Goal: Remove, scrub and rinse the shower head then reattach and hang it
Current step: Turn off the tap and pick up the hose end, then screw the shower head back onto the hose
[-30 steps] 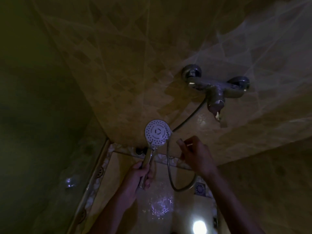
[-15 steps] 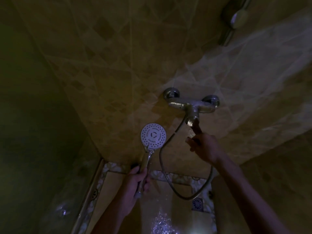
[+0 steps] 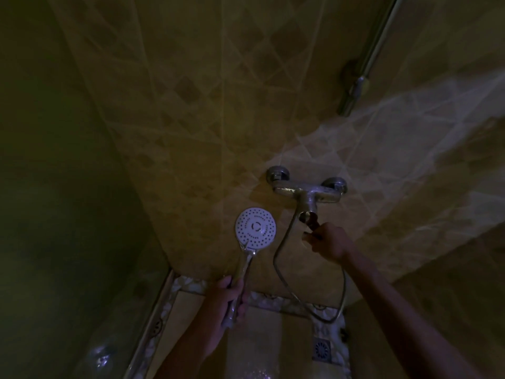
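The room is dim. My left hand (image 3: 231, 300) grips the chrome handle of the shower head (image 3: 255, 228), holding it upright with its round white spray face turned toward me. A metal hose (image 3: 281, 258) loops from the handle's base down and back up to the wall mixer tap (image 3: 307, 190). My right hand (image 3: 326, 240) reaches up under the mixer, and its fingers pinch the mixer's lever (image 3: 310, 220), which points down. The fingertips are partly lost in shadow.
A chrome riser rail (image 3: 363, 67) with its bracket runs up the tiled wall at the upper right. A dark wall or glass panel fills the left. Below lie a patterned tile border and a square floor drain (image 3: 322, 349) on the wet floor.
The view has tilted upward, bringing the riser rail into sight. My right hand rose from near the hose to the mixer lever. The left hand kept its hold on the shower head.
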`<state>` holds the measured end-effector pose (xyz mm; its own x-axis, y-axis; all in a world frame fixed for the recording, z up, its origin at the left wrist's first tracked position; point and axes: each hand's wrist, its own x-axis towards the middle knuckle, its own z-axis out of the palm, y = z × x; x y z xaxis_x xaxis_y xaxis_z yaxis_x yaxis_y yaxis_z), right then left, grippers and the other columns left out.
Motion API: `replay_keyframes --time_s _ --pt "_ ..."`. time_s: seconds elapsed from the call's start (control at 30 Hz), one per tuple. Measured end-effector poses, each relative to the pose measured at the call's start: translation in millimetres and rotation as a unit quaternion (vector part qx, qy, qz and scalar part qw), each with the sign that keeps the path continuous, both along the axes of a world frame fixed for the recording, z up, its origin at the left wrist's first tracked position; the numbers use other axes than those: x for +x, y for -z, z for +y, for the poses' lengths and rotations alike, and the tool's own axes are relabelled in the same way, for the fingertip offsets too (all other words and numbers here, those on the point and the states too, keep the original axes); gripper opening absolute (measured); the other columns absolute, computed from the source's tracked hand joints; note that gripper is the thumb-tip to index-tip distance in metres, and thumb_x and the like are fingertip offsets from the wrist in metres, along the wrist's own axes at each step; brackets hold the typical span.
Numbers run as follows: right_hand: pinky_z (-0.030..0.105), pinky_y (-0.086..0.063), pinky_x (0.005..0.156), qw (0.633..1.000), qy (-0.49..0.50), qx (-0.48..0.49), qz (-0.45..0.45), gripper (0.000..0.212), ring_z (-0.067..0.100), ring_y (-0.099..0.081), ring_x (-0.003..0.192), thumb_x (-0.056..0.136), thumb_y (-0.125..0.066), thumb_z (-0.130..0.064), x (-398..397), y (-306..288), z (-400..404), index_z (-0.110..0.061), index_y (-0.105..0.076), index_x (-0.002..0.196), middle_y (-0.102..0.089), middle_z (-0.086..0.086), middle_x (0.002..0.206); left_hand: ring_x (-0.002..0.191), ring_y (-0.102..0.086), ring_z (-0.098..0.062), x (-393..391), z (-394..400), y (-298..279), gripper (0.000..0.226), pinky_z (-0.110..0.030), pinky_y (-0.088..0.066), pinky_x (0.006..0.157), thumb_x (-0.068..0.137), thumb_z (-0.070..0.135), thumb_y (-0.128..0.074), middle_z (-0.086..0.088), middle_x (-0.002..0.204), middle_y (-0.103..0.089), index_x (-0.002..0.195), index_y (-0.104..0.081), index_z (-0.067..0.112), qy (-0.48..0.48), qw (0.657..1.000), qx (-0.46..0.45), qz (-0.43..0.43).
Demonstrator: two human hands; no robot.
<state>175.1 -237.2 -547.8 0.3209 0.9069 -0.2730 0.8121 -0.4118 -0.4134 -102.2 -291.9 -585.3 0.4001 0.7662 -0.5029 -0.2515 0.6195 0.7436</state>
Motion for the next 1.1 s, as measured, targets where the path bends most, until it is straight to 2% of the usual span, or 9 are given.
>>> replay_keyframes --time_s 0.17,0.27,0.4,0.47,0.57,0.7,0.87,1.0,1.1 --pt "0.021 -0.037 0.048 0.997 0.025 -0.004 0.074 0.036 0.001 -0.051 0.044 0.095 -0.06 -0.033 -13 -40 -18 -0.006 -0.067 0.072 -0.056 -0.011 0.046 0.043 -0.046 -0.013 -6 -12 -31 0.009 -0.022 -0.031 0.039 0.088 0.014 -0.051 -0.006 0.062 -0.052 0.088 -0.051 0.005 -0.002 0.999 -0.012 -0.03" --pt "0.018 -0.035 0.04 0.99 0.04 0.012 0.135 0.042 0.001 -0.042 0.029 0.096 -0.058 -0.031 -25 -67 -32 -0.01 -0.06 0.06 -0.049 -0.009 0.032 0.041 -0.049 -0.013 -5 -17 -57 0.012 -0.021 -0.035 0.037 0.087 0.012 -0.055 -0.004 0.059 -0.055 0.08 -0.051 0.003 0.01 0.999 -0.003 -0.039" --pt "0.023 -0.037 0.044 0.98 0.037 0.044 0.192 0.042 0.014 -0.046 0.044 0.098 -0.054 -0.031 -42 -113 -57 -0.002 -0.064 0.07 -0.052 0.003 0.052 0.04 -0.051 -0.017 -7 -25 -93 0.02 -0.022 -0.041 0.039 0.089 0.01 -0.048 -0.008 0.052 -0.055 0.072 -0.052 0.0 0.035 0.999 0.025 -0.017" --pt "0.024 -0.038 0.045 0.971 0.029 0.07 0.227 0.037 0.014 -0.046 0.047 0.1 -0.052 -0.025 -49 -136 -70 -0.002 -0.063 0.073 -0.052 0.003 0.055 0.042 -0.052 -0.02 -9 -31 -111 0.017 -0.024 -0.043 0.041 0.081 0.013 -0.058 -0.011 0.054 -0.056 0.075 -0.055 -0.002 0.031 0.998 0.053 -0.009" --pt "0.023 -0.041 0.048 0.953 0.013 0.11 0.28 0.028 0.012 -0.047 0.051 0.101 -0.049 -0.016 -60 -169 -92 -0.003 -0.063 0.08 -0.055 -0.003 0.057 0.047 -0.056 -0.019 -11 -39 -134 0.012 -0.024 -0.046 0.045 0.087 0.005 -0.051 -0.011 0.06 -0.061 0.077 -0.057 0.0 0.004 0.998 0.059 -0.013" --pt "0.025 -0.042 0.053 0.925 -0.001 0.155 0.346 0.024 0.014 -0.05 0.059 0.101 -0.048 -0.014 -68 -202 -117 0.002 -0.063 0.091 -0.056 0.001 0.065 0.063 -0.059 -0.023 -16 -40 -168 0.013 -0.033 -0.045 0.064 0.088 -0.001 -0.049 -0.008 0.065 -0.068 0.081 -0.058 0.002 0.022 0.995 0.096 -0.005" --pt "0.03 -0.047 0.061 0.911 -0.04 0.225 0.344 0.024 0.018 -0.059 0.065 0.1 -0.049 -0.016 -78 -246 -144 -0.001 -0.066 0.092 -0.063 0.004 0.07 0.072 -0.063 -0.024 -19 -36 -216 0.012 -0.031 -0.049 0.06 0.091 -0.004 -0.046 -0.011 0.077 -0.066 0.093 -0.056 0.002 0.032 0.992 0.124 -0.007" --pt "0.033 -0.049 0.059 0.885 -0.047 0.315 0.34 0.023 0.02 -0.06 0.063 0.1 -0.05 -0.013 -87 -269 -155 0.001 -0.067 0.093 -0.066 0.006 0.069 0.06 -0.061 -0.019 -14 -22 -255 0.013 -0.031 -0.05 0.062 0.092 -0.005 -0.045 -0.006 0.066 -0.067 0.086 -0.054 0.002 0.059 0.977 0.206 0.02" --pt "0.033 -0.05 0.062 0.874 -0.03 0.35 0.334 0.022 0.017 -0.063 0.067 0.1 -0.051 -0.016 -93 -273 -159 -0.01 -0.069 0.091 -0.07 0.009 0.078 0.058 -0.062 -0.018 -7 -14 -283 0.013 -0.031 -0.051 0.06 0.092 -0.005 -0.046 -0.004 0.062 -0.067 0.086 -0.055 0.003 0.07 0.964 0.256 0.017"
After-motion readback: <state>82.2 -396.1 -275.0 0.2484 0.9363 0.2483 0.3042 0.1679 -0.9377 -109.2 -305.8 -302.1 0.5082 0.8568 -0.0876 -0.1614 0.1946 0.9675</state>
